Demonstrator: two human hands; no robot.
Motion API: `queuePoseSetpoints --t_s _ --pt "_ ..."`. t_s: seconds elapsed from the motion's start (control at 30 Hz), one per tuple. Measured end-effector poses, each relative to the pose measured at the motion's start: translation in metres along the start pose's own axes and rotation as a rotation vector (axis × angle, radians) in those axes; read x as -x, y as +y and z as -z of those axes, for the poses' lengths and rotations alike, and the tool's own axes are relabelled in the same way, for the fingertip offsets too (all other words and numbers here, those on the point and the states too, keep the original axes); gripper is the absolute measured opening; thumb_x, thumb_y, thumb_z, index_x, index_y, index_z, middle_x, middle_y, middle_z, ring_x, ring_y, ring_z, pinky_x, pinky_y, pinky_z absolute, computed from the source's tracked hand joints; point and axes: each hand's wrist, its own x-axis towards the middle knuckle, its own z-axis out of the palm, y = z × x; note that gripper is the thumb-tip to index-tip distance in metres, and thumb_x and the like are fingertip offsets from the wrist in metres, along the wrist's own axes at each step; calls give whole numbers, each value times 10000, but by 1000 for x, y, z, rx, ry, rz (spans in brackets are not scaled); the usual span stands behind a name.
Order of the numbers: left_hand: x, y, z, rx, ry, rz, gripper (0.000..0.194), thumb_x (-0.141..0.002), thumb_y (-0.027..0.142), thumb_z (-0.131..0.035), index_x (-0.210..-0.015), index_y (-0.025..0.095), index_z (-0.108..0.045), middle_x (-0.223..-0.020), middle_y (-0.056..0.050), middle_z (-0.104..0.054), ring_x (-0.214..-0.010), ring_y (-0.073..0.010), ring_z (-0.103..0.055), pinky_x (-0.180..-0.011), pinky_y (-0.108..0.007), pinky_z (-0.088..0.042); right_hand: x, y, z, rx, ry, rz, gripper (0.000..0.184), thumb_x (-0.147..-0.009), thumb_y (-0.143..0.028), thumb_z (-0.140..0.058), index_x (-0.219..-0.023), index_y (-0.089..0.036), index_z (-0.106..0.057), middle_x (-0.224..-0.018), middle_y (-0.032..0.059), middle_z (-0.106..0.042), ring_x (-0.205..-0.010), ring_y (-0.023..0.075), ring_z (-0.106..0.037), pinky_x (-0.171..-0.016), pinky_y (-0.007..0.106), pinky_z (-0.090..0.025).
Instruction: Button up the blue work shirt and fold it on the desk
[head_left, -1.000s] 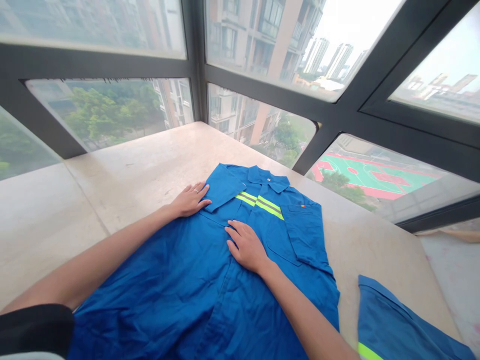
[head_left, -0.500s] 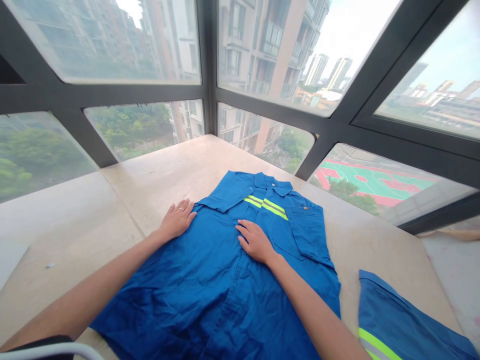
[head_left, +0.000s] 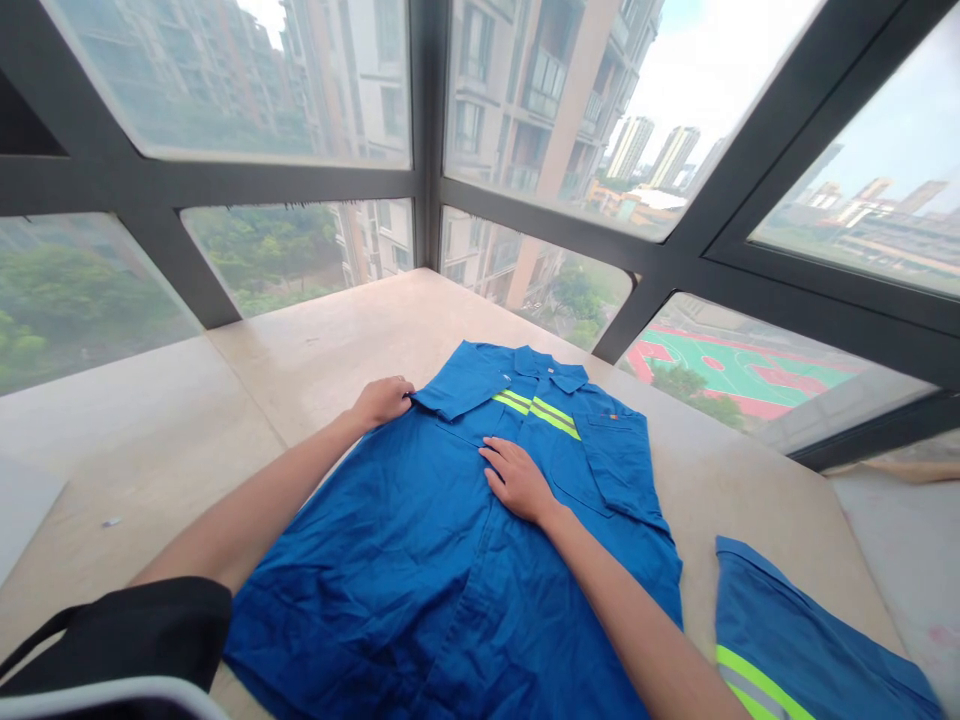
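Note:
A blue work shirt [head_left: 390, 540] with a collar and yellow-green reflective stripes across the chest lies spread front up, its collar toward the window corner. Both short sleeves lie folded inward over the chest. At the shirt's left edge, just below the left sleeve, my left hand [head_left: 382, 402] is closed, its fingers pinching the fabric. My right hand [head_left: 517, 480] lies flat on the middle of the front near the button placket, fingers stretched out. Wrinkles run through the lower part of the shirt.
The shirt rests on a pale stone sill [head_left: 300, 350] bounded by dark window frames [head_left: 427, 120]. To the right lies another blue garment [head_left: 810, 630] with a reflective stripe. Black fabric [head_left: 142, 630] and a white curved band [head_left: 127, 688] show at bottom left. A small scrap [head_left: 111, 522] lies left.
My left hand has gone from lying flat at the shirt's left edge to gripping it, moving slightly up and right. That edge has shifted inward. My right hand stays on the front.

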Motion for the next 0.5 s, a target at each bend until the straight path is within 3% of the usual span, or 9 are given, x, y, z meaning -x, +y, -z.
queuePoseSetpoints --t_s 0.13,0.3,0.5 --pt "3 -1 -6 -2 56 128 386 -855 275 -396 -1055 214 -721 -1067 -94 -695 -1014 -264 -645 -806 -347 -512 0 0 0 -7 -2 -5 399 -953 -249 -471 -1323 -165 -593 -1423 115 -536 -1327 239 -480 -1120 455 -403" --pt "5 0 -16 73 119 239 436 -879 259 -372 -1173 247 -695 -1167 -78 -667 -1061 -259 -631 -836 -356 -518 0 0 0 -13 -1 -12 401 -950 -256 -476 -1328 -190 -595 -1418 113 -540 -1324 238 -484 -1111 465 -412" --pt "1 -6 -11 174 134 401 404 -863 218 -379 -1032 203 -745 -1131 -99 -667 -1066 -246 -629 -911 -341 -506 0 0 1 -19 1 -17 399 -948 -251 -482 -1323 -176 -597 -1420 113 -538 -1325 236 -481 -1121 458 -401"
